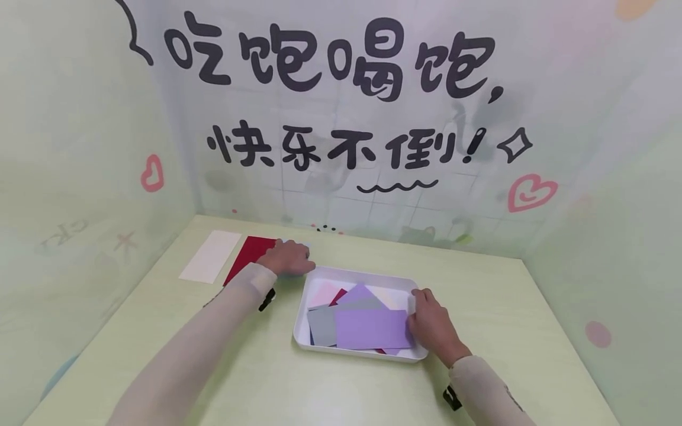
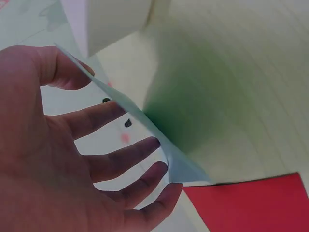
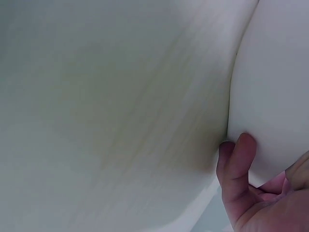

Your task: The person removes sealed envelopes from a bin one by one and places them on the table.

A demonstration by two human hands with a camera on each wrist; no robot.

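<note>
My left hand (image 1: 289,258) is at the back left of the table, just beyond the tray's corner. In the left wrist view it holds a thin light blue card (image 2: 182,166) between thumb and fingers, with the card tilted on edge. A red card (image 1: 249,255) lies flat beside that hand. On the right, my right hand (image 1: 437,325) grips the side wall of a white tray (image 1: 346,353). Purple (image 1: 373,331) and grey (image 1: 322,328) cards overlap inside the tray, with pink, red and cream ones partly hidden beneath.
A pale pinkish-white card (image 1: 210,257) lies left of the red one, near the table's back left corner. Printed curtain-like walls (image 1: 341,195) with black lettering enclose the light wooden table (image 1: 495,296) at the back and both sides.
</note>
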